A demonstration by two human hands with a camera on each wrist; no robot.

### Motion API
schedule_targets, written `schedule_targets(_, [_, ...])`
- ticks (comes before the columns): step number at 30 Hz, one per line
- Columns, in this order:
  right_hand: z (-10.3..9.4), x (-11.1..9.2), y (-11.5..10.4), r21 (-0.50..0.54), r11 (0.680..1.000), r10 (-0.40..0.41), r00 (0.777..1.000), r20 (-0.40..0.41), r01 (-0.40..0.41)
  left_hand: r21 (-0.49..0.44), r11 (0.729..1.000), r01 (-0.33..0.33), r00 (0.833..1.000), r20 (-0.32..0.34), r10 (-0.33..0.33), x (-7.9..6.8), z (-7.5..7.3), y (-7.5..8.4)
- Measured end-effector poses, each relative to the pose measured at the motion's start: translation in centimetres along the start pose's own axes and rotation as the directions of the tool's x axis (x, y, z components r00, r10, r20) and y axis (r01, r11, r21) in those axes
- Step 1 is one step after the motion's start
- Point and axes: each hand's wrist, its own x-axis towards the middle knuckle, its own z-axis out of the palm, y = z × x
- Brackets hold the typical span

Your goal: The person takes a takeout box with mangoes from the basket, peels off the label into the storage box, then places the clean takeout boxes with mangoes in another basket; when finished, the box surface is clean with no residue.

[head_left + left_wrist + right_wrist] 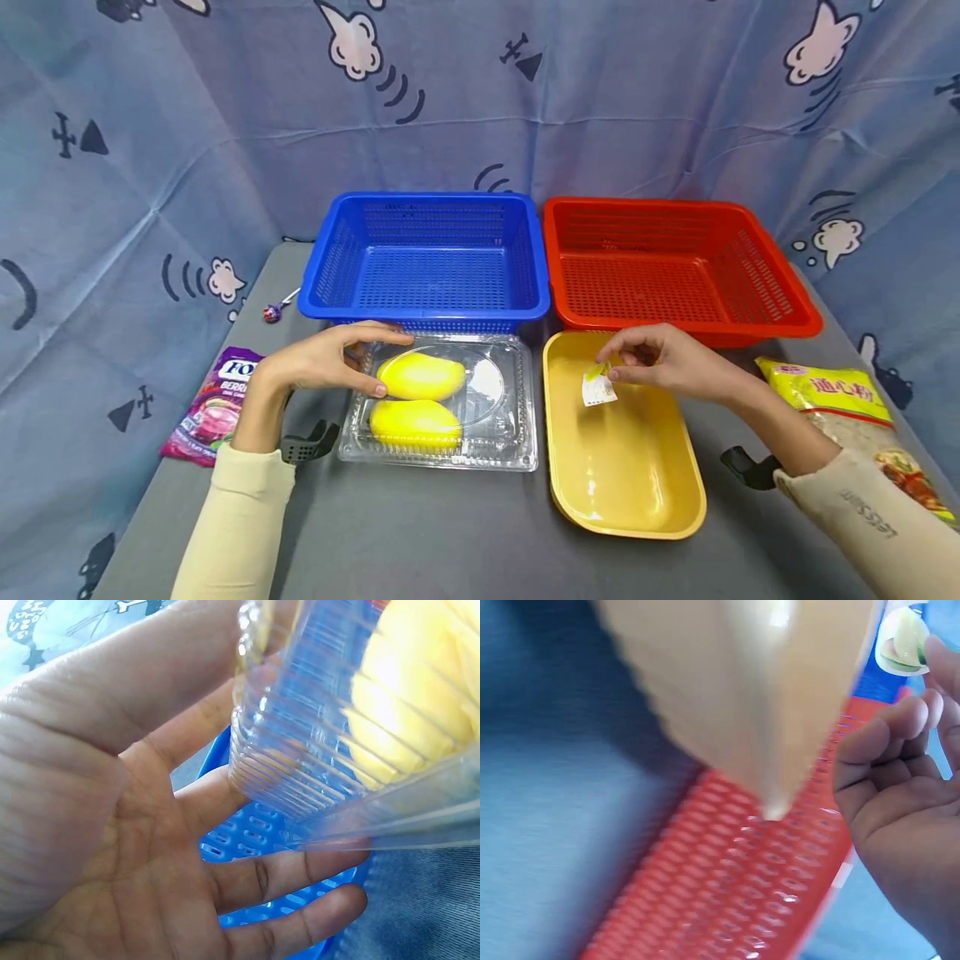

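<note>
Your right sleeve [870, 521] leads to your right hand [663, 358], pinching a small slip [599, 392] over the yellow tray [615, 467]; left of that tray, your left hand [322, 358], fingers spread, touches a clear box [495, 429] of mangoes [422, 377]

Bright light fills my head view, glinting on the clear clamshell container [516, 400] and the yellow tray [618, 475]; a soft shadow darkens the table [465, 533] beside my left sleeve [234, 525], toward the near edge. My left wrist view washes out the mangoes [409, 697]; my right one blurs the tray and red basket [727, 870].
</note>
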Motion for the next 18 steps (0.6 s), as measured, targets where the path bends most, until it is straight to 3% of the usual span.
schedule_targets(3, [0.7, -0.4, 1.3, 0.007, 1.0, 0.008, 1.0, 0.019, -0.008, 0.002, 1.0, -0.005, 1.0, 0.002, 0.005, 0.0, 0.0, -0.1])
schedule_targets(10, [2.6, -0.1, 2.4, 0.008, 0.998, -0.055, 0.997, 0.052, 0.054, -0.006, 1.0, 0.012, 1.0, 0.015, -0.011, -0.2, 0.0, 0.1])
schedule_targets(18, [4.2, 0.4, 2.9, -0.041, 0.999, -0.011, 0.996, 0.092, 0.015, 0.01, 1.0, 0.013, 1.0, 0.015, -0.013, -0.1, 0.0, 0.3])
